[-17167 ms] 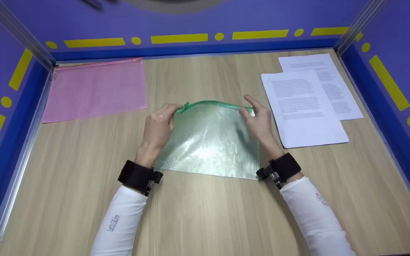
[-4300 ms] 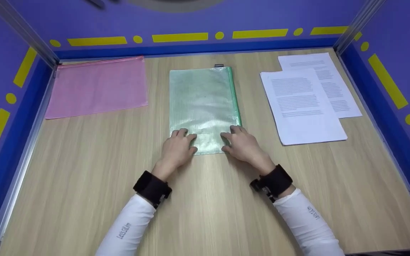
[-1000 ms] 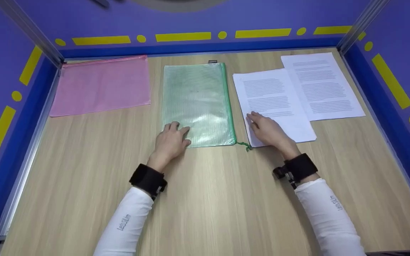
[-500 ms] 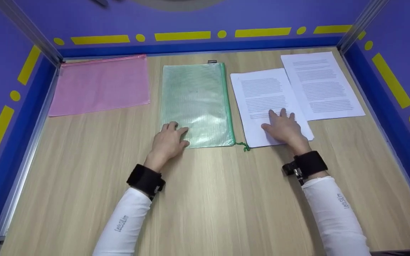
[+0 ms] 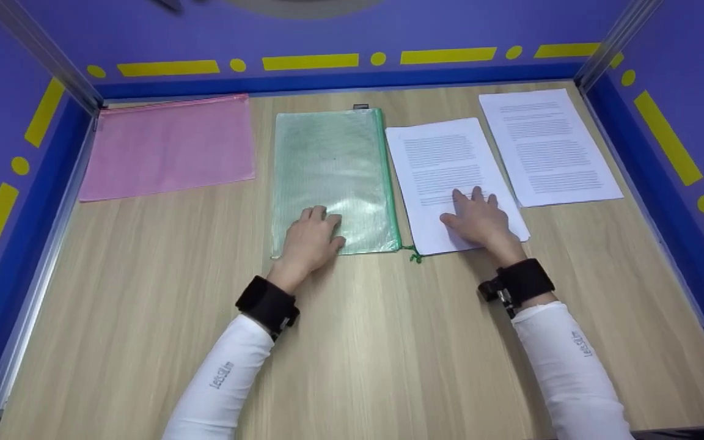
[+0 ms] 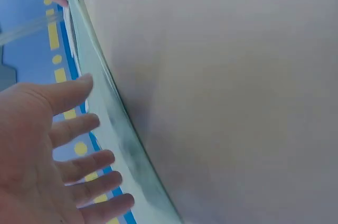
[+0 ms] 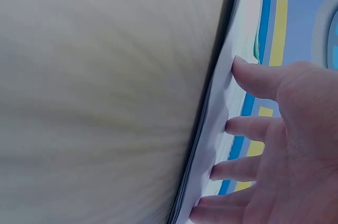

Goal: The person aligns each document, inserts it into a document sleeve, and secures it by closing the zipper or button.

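From the head view, the left hand (image 5: 310, 237) lies flat with straight fingers on the near end of the green mesh pouch (image 5: 332, 177), a thin, limp, slick sleeve on the wooden surface (image 5: 358, 342), while the right hand (image 5: 479, 221) rests spread on the paper stack (image 5: 443, 171) just beside it, light floppy sheets likely best lifted from an edge. The left wrist view shows fingers (image 6: 79, 163) relaxed over the pouch's glossy film, and the right wrist view shows fingertips (image 7: 240, 66) pressing the white sheets' layered edge
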{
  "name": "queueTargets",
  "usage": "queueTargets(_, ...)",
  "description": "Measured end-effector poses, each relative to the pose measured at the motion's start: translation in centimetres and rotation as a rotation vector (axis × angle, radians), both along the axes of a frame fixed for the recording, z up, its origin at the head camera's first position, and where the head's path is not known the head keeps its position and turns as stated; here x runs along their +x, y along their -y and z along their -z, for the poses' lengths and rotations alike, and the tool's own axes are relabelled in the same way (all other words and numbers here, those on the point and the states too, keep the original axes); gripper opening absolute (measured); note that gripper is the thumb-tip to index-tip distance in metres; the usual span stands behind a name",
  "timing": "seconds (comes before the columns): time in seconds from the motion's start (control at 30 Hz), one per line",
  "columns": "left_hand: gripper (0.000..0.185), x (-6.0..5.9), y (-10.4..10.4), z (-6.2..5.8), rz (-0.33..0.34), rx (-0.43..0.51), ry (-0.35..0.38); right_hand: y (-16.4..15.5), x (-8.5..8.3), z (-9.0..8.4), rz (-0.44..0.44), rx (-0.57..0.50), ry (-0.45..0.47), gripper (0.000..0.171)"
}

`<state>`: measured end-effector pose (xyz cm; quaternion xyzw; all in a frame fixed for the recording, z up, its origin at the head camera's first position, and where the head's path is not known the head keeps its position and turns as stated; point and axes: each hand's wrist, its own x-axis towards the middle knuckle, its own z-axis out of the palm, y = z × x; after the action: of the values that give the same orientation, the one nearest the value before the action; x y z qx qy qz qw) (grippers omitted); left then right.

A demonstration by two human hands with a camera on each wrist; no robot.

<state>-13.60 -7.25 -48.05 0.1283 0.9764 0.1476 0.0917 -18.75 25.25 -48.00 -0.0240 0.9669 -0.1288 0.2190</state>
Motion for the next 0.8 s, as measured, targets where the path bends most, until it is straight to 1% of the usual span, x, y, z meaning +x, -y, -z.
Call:
queueTargets(0.2,0.047,-0.7,-3.9,-0.7,0.182,0.022,-0.048,0.0,0.1,0.2,-0.011,0.017,-0.008,0.073)
queueTargets(0.3,0.048,-0.8,-6.0,-0.9,0.260,0.006,-0.066,0.0,0.1,0.3,-0.009,0.016,-0.016,0.073)
queueTargets(0.37,0.049,-0.8,-7.3,-0.9,0.299,-0.017,-0.065,0.0,0.1,0.3,-0.004,0.014,-0.022,0.073)
queueTargets(0.47,0.053,-0.7,-8.9,-0.6,0.340,-0.066,-0.052,0.0,0.2,0.4,-0.008,0.019,-0.032,0.073)
queueTargets(0.6,0.055,-0.3,-10.2,-0.1,0.381,-0.117,-0.037,0.1,0.3,0.4,-0.024,0.043,-0.048,0.072)
queueTargets(0.8,0.055,-0.2,-11.2,0.6,0.390,-0.153,-0.040,-0.1,0.2,0.4,-0.028,0.054,-0.067,0.071)
